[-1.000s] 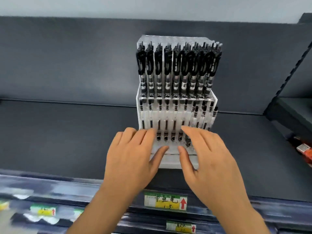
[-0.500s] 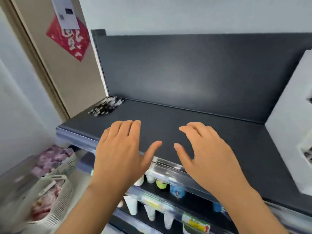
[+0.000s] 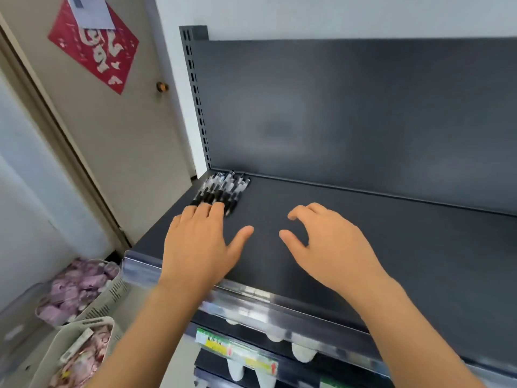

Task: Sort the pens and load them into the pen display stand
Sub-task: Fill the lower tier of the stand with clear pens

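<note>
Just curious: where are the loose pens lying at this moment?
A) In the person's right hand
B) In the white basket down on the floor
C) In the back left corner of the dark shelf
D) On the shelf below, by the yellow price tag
C: the pile of black pens lies on the dark shelf at its back left corner, just beyond the fingers of the left hand, and the right hand holds nothing.

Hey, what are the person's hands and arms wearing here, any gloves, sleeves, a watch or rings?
Nothing visible. The left hand and the right hand are ungloved, and no rings show on the fingers in view. The left forearm and the right forearm are uncovered down to the frame's edge: no sleeve, watch or bracelet shows.
</note>
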A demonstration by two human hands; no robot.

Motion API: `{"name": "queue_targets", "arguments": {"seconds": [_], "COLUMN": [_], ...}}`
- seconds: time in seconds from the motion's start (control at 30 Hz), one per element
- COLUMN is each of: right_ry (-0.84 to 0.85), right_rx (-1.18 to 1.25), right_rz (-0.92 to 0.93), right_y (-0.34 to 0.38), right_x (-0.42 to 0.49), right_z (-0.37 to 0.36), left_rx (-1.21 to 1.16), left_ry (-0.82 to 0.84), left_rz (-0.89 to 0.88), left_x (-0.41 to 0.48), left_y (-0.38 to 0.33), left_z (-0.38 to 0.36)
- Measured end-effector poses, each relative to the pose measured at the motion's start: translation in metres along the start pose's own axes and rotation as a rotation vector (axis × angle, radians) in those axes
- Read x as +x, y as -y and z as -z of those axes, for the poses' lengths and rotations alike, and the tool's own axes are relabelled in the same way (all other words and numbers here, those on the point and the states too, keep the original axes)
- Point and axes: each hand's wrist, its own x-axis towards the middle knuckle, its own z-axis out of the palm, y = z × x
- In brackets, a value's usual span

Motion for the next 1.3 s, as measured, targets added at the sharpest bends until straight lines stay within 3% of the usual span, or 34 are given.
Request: {"name": "queue_targets", "arguments": {"seconds": [0.23,0.57,0.87,1.17,1.3], "right_ry": [0.122,0.13,0.211,0.224,0.125], "right_rx": [0.02,0.253,0.329,0.254,0.462], "right_rz": [-0.043,-0.584,-0.941,-1.015,-1.003], "right_y": [0.018,0.055,0.07,0.073,0.06], "right_x": [0.091,0.189,0.203,0.196,0.165], "right_z": [-0.051,-0.098,-0.095,-0.094,-0.071], "left_rx": [-0.124,-0.284,-0.527,-0.71,-0.871], "left_ry": [-0.009,0.294,0.393,0.444,0.546], "left_rz": [0.005,-0.113,-0.337,-0.435,-0.484], "left_x": [0.086,0.186,0.22,0.217,0.208], "left_y": [0.042,0.057,0.093,0.089,0.071], "left_z": [-0.046,-0.074,-0.062,-0.057,-0.038]}}
